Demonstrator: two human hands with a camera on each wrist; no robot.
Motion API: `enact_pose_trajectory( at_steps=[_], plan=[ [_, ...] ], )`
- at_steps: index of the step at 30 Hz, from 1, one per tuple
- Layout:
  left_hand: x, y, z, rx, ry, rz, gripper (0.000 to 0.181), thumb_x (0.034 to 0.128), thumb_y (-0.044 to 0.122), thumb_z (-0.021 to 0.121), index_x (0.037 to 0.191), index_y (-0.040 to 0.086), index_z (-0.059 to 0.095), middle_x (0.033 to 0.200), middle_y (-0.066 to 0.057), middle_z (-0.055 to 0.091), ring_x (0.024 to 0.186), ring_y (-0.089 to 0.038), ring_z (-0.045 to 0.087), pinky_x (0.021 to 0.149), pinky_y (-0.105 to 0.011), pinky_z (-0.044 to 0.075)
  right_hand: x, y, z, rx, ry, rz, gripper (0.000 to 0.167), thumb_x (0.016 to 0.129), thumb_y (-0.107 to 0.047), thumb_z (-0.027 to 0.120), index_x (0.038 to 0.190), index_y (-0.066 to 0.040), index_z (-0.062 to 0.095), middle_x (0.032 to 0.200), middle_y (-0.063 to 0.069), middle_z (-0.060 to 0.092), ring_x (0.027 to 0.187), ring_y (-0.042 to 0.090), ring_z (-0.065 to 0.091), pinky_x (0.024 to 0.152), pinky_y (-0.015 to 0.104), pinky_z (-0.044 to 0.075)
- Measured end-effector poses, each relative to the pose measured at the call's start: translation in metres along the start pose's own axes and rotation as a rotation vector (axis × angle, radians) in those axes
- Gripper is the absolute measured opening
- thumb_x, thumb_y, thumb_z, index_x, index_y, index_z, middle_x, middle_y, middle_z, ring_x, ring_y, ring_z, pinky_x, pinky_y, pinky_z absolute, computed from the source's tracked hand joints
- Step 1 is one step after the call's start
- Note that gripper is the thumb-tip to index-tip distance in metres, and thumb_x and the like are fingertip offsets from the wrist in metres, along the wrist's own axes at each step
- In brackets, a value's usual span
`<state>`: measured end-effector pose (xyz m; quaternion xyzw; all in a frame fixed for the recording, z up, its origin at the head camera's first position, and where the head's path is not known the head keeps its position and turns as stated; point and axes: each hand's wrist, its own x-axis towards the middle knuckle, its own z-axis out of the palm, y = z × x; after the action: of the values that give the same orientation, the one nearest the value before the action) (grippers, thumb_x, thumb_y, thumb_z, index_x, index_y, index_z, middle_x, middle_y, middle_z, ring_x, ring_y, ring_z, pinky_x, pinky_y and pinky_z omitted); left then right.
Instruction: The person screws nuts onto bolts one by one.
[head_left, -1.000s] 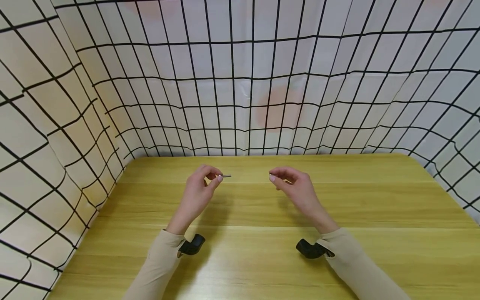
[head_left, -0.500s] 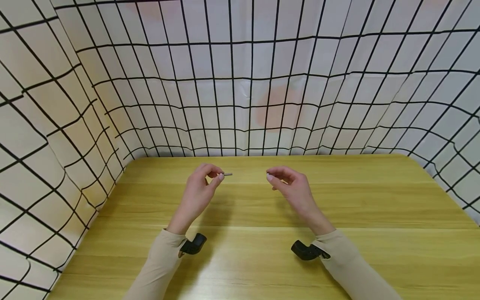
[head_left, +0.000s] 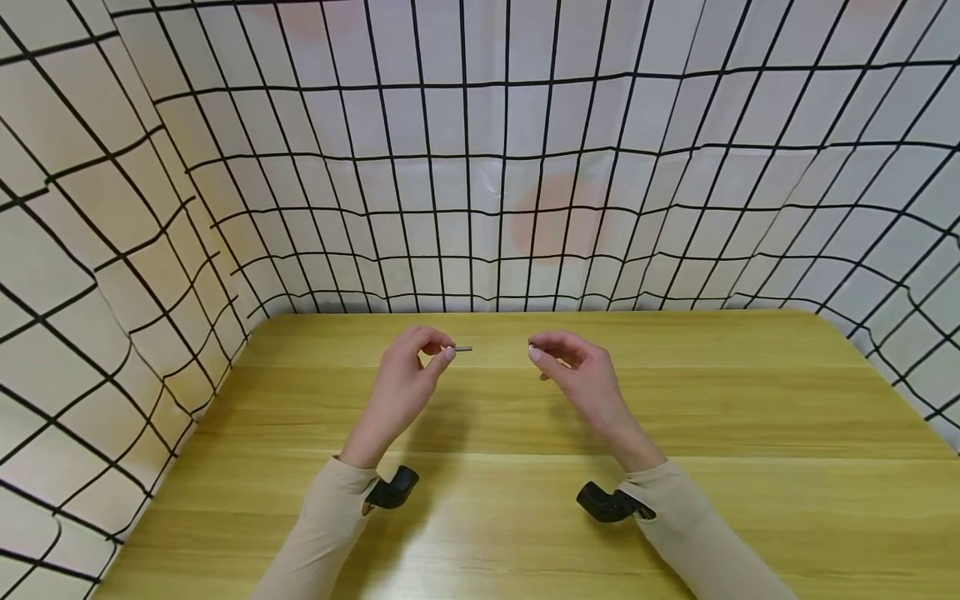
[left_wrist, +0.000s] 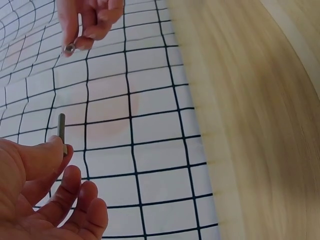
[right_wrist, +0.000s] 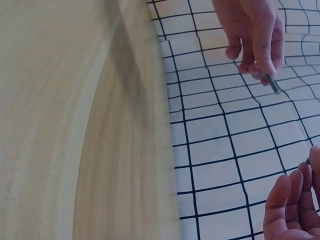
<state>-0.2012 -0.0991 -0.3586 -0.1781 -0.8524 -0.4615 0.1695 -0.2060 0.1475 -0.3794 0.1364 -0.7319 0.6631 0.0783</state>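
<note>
In the head view my left hand (head_left: 407, 372) pinches a thin metal bolt (head_left: 464, 348) by its head end, thumb against forefinger. The bolt's shank points right, towards my other hand. Seen from the left wrist, the threaded shank (left_wrist: 61, 126) sticks out past the thumb, and the head is partly covered. My right hand (head_left: 585, 372) holds a small metal nut (left_wrist: 69, 48) between thumb and forefinger; its hole shows in the left wrist view. A gap separates bolt and nut. Both hands are raised above the wooden table (head_left: 495, 517).
White cloth (head_left: 487, 183) with black grid lines stands behind the table and along its sides. A black wrist camera (head_left: 393, 487) sits at the left cuff, another black camera (head_left: 606, 502) at the right cuff. Shadows of the arms fall on the wood.
Both hands have drawn a little closer: the left with the bolt shifts slightly right, the right with the nut slightly left. Their grips look the same.
</note>
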Motion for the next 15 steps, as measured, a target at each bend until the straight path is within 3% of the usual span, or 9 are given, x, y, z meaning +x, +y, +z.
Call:
enact_pose_trajectory(
  at_steps=[15],
  plan=[
    [0.000, 0.005, 0.005, 0.003, 0.001, 0.015, 0.004, 0.0943, 0.009, 0.067, 0.097, 0.007, 0.068, 0.093, -0.002, 0.058, 0.089, -0.026, 0.053, 0.067, -0.034, 0.039, 0.000, -0.004, 0.013, 0.017, -0.029, -0.001, 0.024, 0.093, -0.013, 0.070, 0.111, 0.002, 0.067, 0.112, 0.023, 0.062, 0.091, 0.021, 0.060, 0.073, 0.028, 0.053]
  ],
)
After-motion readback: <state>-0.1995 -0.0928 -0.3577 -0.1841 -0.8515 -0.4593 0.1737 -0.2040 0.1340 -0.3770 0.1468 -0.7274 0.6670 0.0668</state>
